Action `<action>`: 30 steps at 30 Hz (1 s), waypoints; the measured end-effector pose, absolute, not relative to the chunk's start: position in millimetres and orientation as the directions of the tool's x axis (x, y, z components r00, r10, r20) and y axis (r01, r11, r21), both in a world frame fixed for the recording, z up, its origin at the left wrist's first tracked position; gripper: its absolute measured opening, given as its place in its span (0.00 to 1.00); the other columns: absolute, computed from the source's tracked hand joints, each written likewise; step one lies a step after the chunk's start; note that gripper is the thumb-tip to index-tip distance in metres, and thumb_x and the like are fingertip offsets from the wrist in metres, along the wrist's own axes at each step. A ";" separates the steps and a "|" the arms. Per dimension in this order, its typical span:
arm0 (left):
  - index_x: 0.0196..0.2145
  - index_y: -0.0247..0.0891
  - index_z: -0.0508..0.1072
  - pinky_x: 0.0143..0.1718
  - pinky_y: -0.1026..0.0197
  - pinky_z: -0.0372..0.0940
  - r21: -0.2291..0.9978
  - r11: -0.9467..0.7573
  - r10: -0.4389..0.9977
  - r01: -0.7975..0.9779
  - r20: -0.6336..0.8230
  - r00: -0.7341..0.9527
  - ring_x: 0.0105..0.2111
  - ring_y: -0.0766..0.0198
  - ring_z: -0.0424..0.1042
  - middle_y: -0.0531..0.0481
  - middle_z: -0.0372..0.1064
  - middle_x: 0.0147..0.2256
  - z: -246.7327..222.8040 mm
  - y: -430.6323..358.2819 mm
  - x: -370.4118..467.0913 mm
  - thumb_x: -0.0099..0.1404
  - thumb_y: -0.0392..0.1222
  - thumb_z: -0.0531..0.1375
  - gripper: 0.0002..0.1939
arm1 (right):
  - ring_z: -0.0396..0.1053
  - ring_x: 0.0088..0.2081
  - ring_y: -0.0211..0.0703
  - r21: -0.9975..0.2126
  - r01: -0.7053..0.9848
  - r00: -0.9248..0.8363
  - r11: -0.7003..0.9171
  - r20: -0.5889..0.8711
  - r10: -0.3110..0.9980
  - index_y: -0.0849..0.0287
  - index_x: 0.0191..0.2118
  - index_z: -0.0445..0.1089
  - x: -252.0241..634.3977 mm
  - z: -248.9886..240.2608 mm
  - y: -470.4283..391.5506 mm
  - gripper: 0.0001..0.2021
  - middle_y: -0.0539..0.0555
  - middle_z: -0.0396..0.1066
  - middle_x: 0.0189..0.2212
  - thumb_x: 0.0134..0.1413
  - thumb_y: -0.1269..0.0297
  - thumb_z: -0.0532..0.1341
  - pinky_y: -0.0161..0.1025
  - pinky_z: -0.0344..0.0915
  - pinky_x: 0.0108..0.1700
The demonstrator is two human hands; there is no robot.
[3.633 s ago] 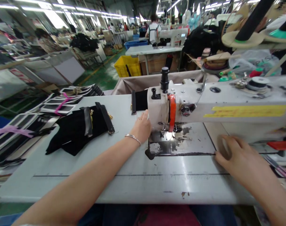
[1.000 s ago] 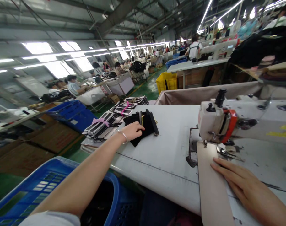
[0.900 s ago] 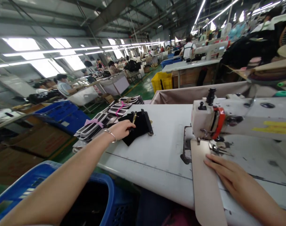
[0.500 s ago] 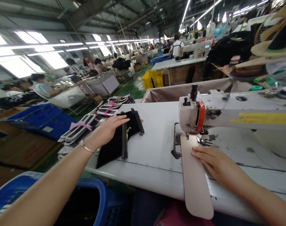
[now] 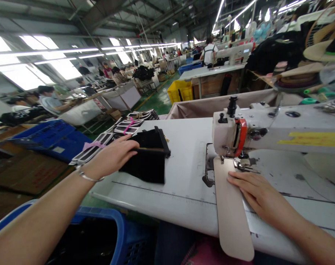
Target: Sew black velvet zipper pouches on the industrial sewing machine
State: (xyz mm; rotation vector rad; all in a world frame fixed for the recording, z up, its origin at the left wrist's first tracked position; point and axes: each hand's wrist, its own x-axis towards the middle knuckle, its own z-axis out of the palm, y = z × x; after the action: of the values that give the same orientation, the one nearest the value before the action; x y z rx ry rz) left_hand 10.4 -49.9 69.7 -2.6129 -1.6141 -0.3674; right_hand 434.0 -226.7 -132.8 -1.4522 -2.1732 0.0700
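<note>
My left hand (image 5: 116, 155), a bracelet at its wrist, grips the near-left edge of a black fabric piece (image 5: 148, 165) with thumb and fingers closed. This piece lies over or against another black piece (image 5: 150, 138), which has a dark strip and a small brass-coloured fitting at its right end. Fingers stretched flat, my right hand (image 5: 251, 189) rests on the right edge of a long beige panel (image 5: 230, 209) with rounded corners. The panel's far end is under the presser foot of the sewing machine (image 5: 230, 136), and its near end overhangs the table edge.
Bundles of dark, pale-edged strips (image 5: 94, 147) tied with pink bands lie at the table's left. A blue basket (image 5: 120, 224) stands below the front edge, and a blue crate (image 5: 57, 138) farther left. Behind the table is a fabric-lined bin (image 5: 189, 108). Other people sit in the background.
My left hand has drawn back to the left and closed on the black piece, which has swung round so its strip is no longer upright. My right hand and the beige panel stay put.
</note>
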 end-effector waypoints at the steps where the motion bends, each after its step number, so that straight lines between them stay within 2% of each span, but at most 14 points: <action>1: 0.52 0.42 0.71 0.53 0.52 0.69 0.175 -0.485 0.867 0.857 0.228 0.444 0.48 0.58 0.74 0.52 0.75 0.47 75.3 -54.0 9.3 0.72 0.51 0.58 0.16 | 0.67 0.61 0.50 -0.314 0.847 -0.295 0.429 0.392 0.871 0.45 0.64 0.66 433.1 -129.0 -226.0 0.22 0.53 0.68 0.63 0.69 0.67 0.53 0.56 0.67 0.60; 3: 0.61 0.45 0.61 0.47 0.57 0.71 0.443 -0.453 0.891 0.774 0.211 0.401 0.46 0.60 0.75 0.55 0.74 0.50 75.3 -65.5 14.7 0.74 0.50 0.54 0.21 | 0.69 0.59 0.50 -0.295 0.846 -0.317 0.444 0.390 0.864 0.48 0.61 0.69 431.0 -118.9 -222.3 0.20 0.54 0.71 0.60 0.68 0.69 0.53 0.56 0.68 0.58; 5: 0.66 0.46 0.53 0.38 0.61 0.72 0.634 -0.352 0.920 0.689 0.095 0.381 0.39 0.61 0.76 0.53 0.75 0.48 57.7 -79.8 30.2 0.74 0.49 0.52 0.26 | 0.72 0.55 0.50 -0.275 0.845 -0.343 0.459 0.379 0.859 0.52 0.55 0.73 428.4 -107.9 -215.6 0.17 0.55 0.75 0.54 0.67 0.70 0.54 0.56 0.69 0.56; 7: 0.67 0.43 0.53 0.34 0.60 0.72 0.614 -0.306 0.909 0.727 -0.038 0.414 0.34 0.60 0.76 0.50 0.76 0.44 26.9 -92.5 52.2 0.74 0.48 0.50 0.27 | 0.73 0.52 0.50 -0.264 0.842 -0.363 0.470 0.368 0.856 0.53 0.53 0.74 425.0 -100.0 -207.6 0.14 0.56 0.76 0.50 0.67 0.68 0.56 0.55 0.70 0.55; 9: 0.67 0.39 0.57 0.42 0.55 0.73 0.420 -0.426 0.857 0.801 -0.097 0.506 0.39 0.54 0.77 0.44 0.76 0.44 -6.2 -98.7 76.8 0.72 0.47 0.54 0.28 | 0.73 0.52 0.51 -0.260 0.839 -0.370 0.478 0.372 0.852 0.54 0.55 0.72 421.2 -97.8 -200.7 0.14 0.57 0.76 0.51 0.68 0.66 0.56 0.55 0.70 0.54; 11: 0.63 0.37 0.64 0.54 0.48 0.68 0.190 -0.578 0.805 0.794 -0.032 0.593 0.49 0.47 0.74 0.39 0.74 0.49 -31.8 -96.3 102.5 0.72 0.46 0.56 0.25 | 0.71 0.54 0.52 -0.257 0.836 -0.373 0.485 0.381 0.846 0.54 0.59 0.70 417.9 -100.8 -196.7 0.16 0.58 0.74 0.55 0.68 0.66 0.56 0.57 0.70 0.55; 13: 0.60 0.38 0.69 0.63 0.44 0.60 0.090 -0.705 0.708 0.703 0.061 0.703 0.59 0.46 0.66 0.38 0.68 0.58 -46.8 -87.1 129.1 0.74 0.42 0.54 0.19 | 0.70 0.56 0.53 -0.258 0.834 -0.372 0.488 0.390 0.842 0.54 0.61 0.69 415.9 -105.8 -195.5 0.18 0.58 0.72 0.57 0.68 0.66 0.56 0.58 0.69 0.55; 15: 0.55 0.39 0.72 0.66 0.46 0.57 0.131 -0.799 0.599 0.587 0.087 0.796 0.62 0.50 0.62 0.41 0.65 0.61 -54.5 -75.7 154.7 0.75 0.38 0.52 0.15 | 0.70 0.57 0.52 -0.261 0.832 -0.371 0.490 0.394 0.841 0.54 0.61 0.68 415.4 -109.4 -196.0 0.19 0.58 0.71 0.58 0.68 0.66 0.56 0.57 0.69 0.56; 17: 0.48 0.38 0.74 0.63 0.48 0.60 0.254 -0.803 0.570 0.539 0.063 0.819 0.58 0.51 0.65 0.41 0.68 0.56 -59.1 -66.3 174.3 0.74 0.38 0.54 0.10 | 0.70 0.56 0.52 -0.262 0.831 -0.370 0.490 0.398 0.840 0.54 0.61 0.68 415.7 -110.5 -196.6 0.19 0.58 0.72 0.57 0.68 0.66 0.57 0.55 0.70 0.55; 20: 0.40 0.36 0.73 0.54 0.50 0.66 0.405 -0.707 0.642 0.579 0.025 0.766 0.47 0.53 0.71 0.42 0.72 0.45 -63.5 -59.6 185.0 0.70 0.38 0.60 0.04 | 0.71 0.55 0.51 -0.263 0.832 -0.367 0.488 0.398 0.841 0.54 0.61 0.69 415.8 -109.6 -196.4 0.18 0.58 0.72 0.57 0.68 0.66 0.57 0.54 0.70 0.53; 23: 0.40 0.37 0.73 0.44 0.58 0.70 0.577 -0.605 0.655 0.549 -0.032 0.755 0.38 0.59 0.74 0.48 0.75 0.38 -63.8 -58.0 182.4 0.68 0.39 0.62 0.05 | 0.71 0.55 0.52 -0.269 0.836 -0.358 0.479 0.394 0.846 0.54 0.60 0.69 415.1 -109.2 -196.1 0.17 0.58 0.72 0.57 0.68 0.65 0.56 0.54 0.70 0.52; 26: 0.42 0.36 0.77 0.41 0.61 0.70 0.817 -0.390 0.633 0.425 -0.097 0.768 0.37 0.62 0.76 0.49 0.78 0.37 -63.6 -56.7 189.6 0.66 0.39 0.63 0.07 | 0.71 0.54 0.54 -0.278 0.844 -0.339 0.459 0.388 0.857 0.57 0.58 0.69 414.3 -109.5 -197.4 0.15 0.60 0.72 0.56 0.69 0.64 0.56 0.56 0.70 0.52; 28: 0.41 0.36 0.79 0.41 0.61 0.69 0.852 -0.333 0.630 0.403 -0.116 0.768 0.36 0.62 0.77 0.49 0.79 0.37 -65.9 -56.2 203.3 0.64 0.37 0.63 0.08 | 0.71 0.54 0.55 -0.284 0.850 -0.322 0.444 0.388 0.864 0.60 0.57 0.69 414.1 -109.6 -198.7 0.15 0.62 0.72 0.56 0.68 0.64 0.56 0.56 0.70 0.53; 30: 0.38 0.36 0.80 0.37 0.63 0.68 0.809 -0.370 0.654 0.456 -0.122 0.747 0.33 0.62 0.76 0.50 0.79 0.33 -69.1 -56.9 219.5 0.62 0.35 0.64 0.07 | 0.70 0.55 0.56 -0.287 0.853 -0.309 0.436 0.395 0.865 0.61 0.58 0.67 414.2 -109.7 -199.9 0.16 0.63 0.70 0.57 0.68 0.64 0.57 0.56 0.70 0.53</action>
State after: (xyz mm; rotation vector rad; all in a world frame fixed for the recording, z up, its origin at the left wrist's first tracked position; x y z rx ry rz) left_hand 219.5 -56.9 -69.1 -3.7337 -1.5398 -0.5017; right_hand 414.2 -199.9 -109.7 -1.4445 -2.2002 0.0324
